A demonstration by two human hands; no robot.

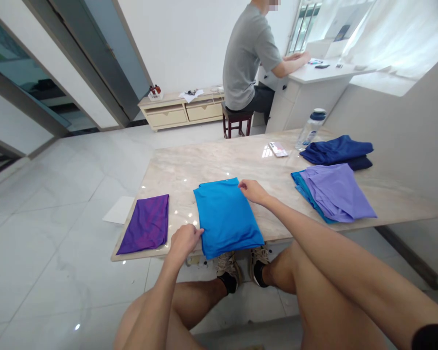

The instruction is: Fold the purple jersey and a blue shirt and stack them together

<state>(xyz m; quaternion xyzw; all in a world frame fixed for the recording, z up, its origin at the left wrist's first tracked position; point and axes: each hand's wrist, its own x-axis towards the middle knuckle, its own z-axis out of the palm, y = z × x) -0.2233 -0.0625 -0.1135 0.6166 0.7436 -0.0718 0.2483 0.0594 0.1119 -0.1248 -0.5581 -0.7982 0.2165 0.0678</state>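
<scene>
A folded bright blue cloth (228, 214) lies on the table in front of me, its near edge hanging slightly over the table's front edge. My left hand (185, 240) is closed at the cloth's left side, with thumb and fingertips pinching its edge. At the far right corner, my right hand (254, 191) is closed too, its fingertips on the cloth's edge. Whether the cloth is a garment cannot be made out. To the left of it lies a folded purple cloth (146, 223), apart from my hands.
The marble-patterned table (190, 163) also bears a lilac cloth (345, 192) over a teal cloth (310, 197), dark blue cloths (337, 149), a water bottle (311, 129) and a phone (278, 149). Beyond, a person (246, 58) sits on a stool (237, 119) at a white desk (321, 73).
</scene>
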